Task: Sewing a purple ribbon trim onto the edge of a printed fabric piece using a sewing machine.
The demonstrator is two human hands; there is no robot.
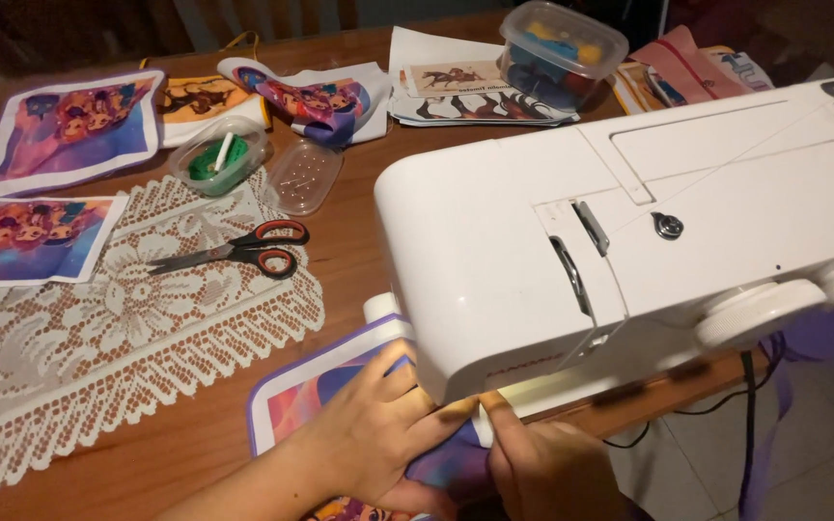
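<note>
Nearest the camera, the left hand (378, 439) lies flat with fingers together, pressing on the printed fabric piece (316, 391), a colourful panel with a white border that runs under the front of the white sewing machine (629, 232). The right hand (552, 468) sits just beside it, directly below the machine's head, its fingertips pinched on the same fabric; the thumb (494, 403) points up at the machine's underside. The needle area itself is hidden by the machine's body.

Left of the machine, a cream lace doily (118, 328) spreads over the wooden table (349, 260), and a pair of scissors (234, 251) with red-and-black handles lies on it, blades shut.

Farther left of the machine sit two more printed fabric pieces (69, 130), one just beyond the doily's far edge and one touching its left side. Between them and the machine stand a small round tub (219, 159) with green contents and a clear lid holding pins (303, 178).

Beyond the machine's far left corner rest folded printed cloth (316, 101), paper sheets with horse pictures (456, 92), and a lidded plastic box (562, 53) of coloured items.
</note>
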